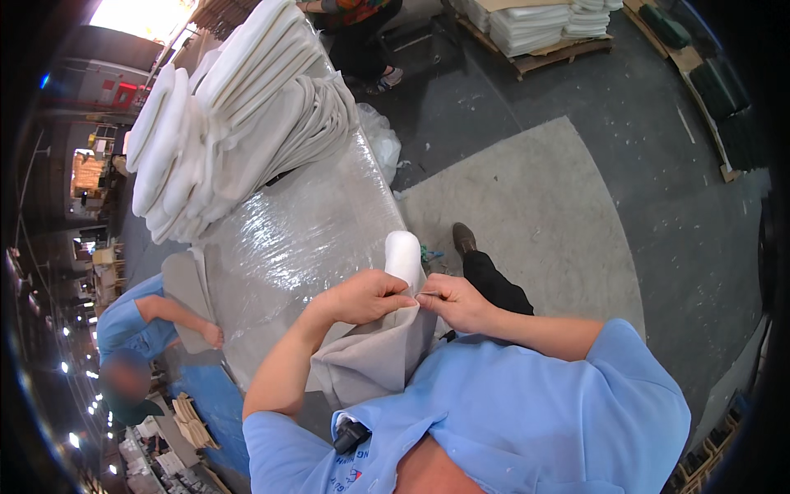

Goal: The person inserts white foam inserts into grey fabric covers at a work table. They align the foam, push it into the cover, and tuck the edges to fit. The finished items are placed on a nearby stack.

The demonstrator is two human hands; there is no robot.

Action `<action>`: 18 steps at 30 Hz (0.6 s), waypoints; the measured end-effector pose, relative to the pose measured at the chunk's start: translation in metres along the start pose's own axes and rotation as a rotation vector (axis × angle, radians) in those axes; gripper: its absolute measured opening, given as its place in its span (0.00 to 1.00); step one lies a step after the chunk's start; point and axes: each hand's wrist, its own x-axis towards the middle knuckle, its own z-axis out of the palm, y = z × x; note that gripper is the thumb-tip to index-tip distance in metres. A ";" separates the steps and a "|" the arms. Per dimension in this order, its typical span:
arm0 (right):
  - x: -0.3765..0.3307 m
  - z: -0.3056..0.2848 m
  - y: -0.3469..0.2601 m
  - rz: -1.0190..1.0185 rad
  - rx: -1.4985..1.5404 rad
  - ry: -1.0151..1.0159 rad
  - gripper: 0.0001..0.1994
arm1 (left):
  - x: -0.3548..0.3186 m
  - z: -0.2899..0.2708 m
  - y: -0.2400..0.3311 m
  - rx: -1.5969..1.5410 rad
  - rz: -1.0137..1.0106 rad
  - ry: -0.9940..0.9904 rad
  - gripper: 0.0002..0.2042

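Head view: both bare hands worked close to the torso, just past the near edge of a table [284,239] wrapped in glossy clear film. Left hand [370,297] held a grey fabric piece [370,358] in a narrow pinch, thumb against curled fingers. Right hand [455,303] pinched the same fabric just beside it, fingertips nearly meeting those of the left. Location of the fabric: hanging from the two grips, in front of the blue shirt [527,403], its lower part folded and slack. A white padded piece [402,253] with a rounded end projected beyond the fingers; its junction with the grey fabric was hidden by the hands. Farther along the table, folded white pads [202,148] were heaped high beside draped grey layers [309,123]. At left, across the table, a co-worker [132,321] in blue reached an arm over a grey panel [183,288]. Beyond the table, a pallet [568,53] carried white stacks [531,29].
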 end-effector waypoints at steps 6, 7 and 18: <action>0.005 -0.008 -0.004 -0.270 -0.400 0.207 0.12 | -0.002 0.005 0.017 0.442 0.135 0.297 0.15; 0.011 -0.012 -0.004 -0.307 -0.447 0.214 0.12 | -0.002 0.003 0.017 0.524 0.245 0.405 0.15; 0.067 -0.041 0.003 -0.170 -0.224 -0.124 0.13 | 0.024 -0.008 -0.036 0.283 0.373 0.537 0.09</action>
